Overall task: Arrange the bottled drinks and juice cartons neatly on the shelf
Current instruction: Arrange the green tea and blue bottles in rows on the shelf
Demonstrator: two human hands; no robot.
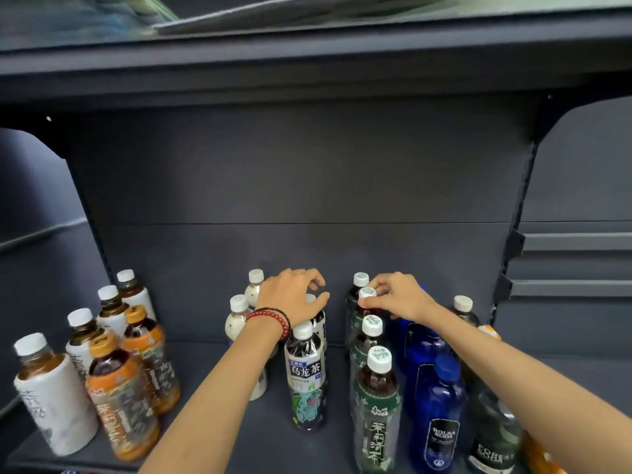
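— Dark grey shelf (266, 439): how far along?
— Mostly filed by kind. Green-label tea bottles (376, 398), dark tea inside, run near to far, right of centre, with blue soda bottles (439, 405) beside them. The left group (113, 354) sits loose.
— Hands?
— Right hand (398, 297) pinches a far green bottle's cap (367, 292). Left hand (294, 295) curls over a middle bottle (320, 325), grip unclear.

The grey shelf (239, 436) holds upright drinks: white-labelled bottles (56, 401) and orange-labelled bottles (119, 401) lower left, an oolong tea bottle (306, 374) at centre, green-labelled bottles (376, 412) and blue soda bottles (441, 408) lower right.
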